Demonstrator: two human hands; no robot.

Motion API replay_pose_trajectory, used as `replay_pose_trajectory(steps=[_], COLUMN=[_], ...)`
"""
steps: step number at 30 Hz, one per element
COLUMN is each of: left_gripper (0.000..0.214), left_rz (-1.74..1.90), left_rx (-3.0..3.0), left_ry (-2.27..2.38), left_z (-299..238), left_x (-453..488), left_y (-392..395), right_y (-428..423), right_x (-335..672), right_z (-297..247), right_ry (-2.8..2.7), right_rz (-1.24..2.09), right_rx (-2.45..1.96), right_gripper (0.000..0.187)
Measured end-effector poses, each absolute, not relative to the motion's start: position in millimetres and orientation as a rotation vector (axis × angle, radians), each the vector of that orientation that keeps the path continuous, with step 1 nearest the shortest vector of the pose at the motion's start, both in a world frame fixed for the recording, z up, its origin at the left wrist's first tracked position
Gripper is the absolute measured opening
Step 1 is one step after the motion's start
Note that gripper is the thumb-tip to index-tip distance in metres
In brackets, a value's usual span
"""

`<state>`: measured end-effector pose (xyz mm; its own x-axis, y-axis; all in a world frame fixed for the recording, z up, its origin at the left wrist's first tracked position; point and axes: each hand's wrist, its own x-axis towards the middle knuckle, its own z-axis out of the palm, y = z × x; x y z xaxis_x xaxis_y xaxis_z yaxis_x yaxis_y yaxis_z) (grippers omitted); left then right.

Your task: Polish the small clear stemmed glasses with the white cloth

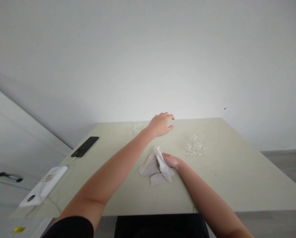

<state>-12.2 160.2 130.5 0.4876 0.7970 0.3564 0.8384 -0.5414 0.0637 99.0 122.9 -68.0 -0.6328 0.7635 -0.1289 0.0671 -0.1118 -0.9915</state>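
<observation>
My left hand (161,124) is stretched far forward over the back of the pale table (237,178), fingers slightly curled and apart, holding nothing I can see. It is near the table's far edge, between two clear glasses. My right hand (171,161) lies near the middle of the table with its fingers closed on a crumpled white cloth (156,167). A clear glass (195,144) stands just right of the hands. A second clear glass (135,128), faint, stands left of my left hand.
A black phone (85,146) lies at the table's left edge, with a cable running to a white flat device (44,186) further forward. A white cabinet with a dark handle (9,177) stands at left. A plain wall rises behind the table.
</observation>
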Motion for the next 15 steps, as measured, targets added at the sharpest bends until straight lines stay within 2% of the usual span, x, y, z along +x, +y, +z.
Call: replay_pose_trajectory(steps=[4, 7, 9, 15], left_gripper=[0.042, 0.059, 0.061, 0.031], left_rz=[-0.384, -0.187, -0.105, -0.031], left_rx=[-3.020, -3.083, -3.107, -3.059], left_ry=[-0.894, -0.851, -0.822, -0.871], left_z=[107.9, 93.1, 87.5, 80.2], left_x=[53.6, 82.5, 92.7, 108.7], left_y=[162.6, 171.3, 177.0, 187.8], right_y=[120.9, 120.2, 120.2, 116.6], right_x=[98.1, 97.4, 96.8, 95.0], right_z=[-58.7, -55.2, -57.1, -62.5], right_ry=[-1.708, -1.649, -1.602, -1.584], right_rz=[1.740, 1.657, 1.650, 1.712], right_rx=[-0.811, -0.780, -0.786, -0.792], right_gripper=[0.032, 0.033, 0.035, 0.038])
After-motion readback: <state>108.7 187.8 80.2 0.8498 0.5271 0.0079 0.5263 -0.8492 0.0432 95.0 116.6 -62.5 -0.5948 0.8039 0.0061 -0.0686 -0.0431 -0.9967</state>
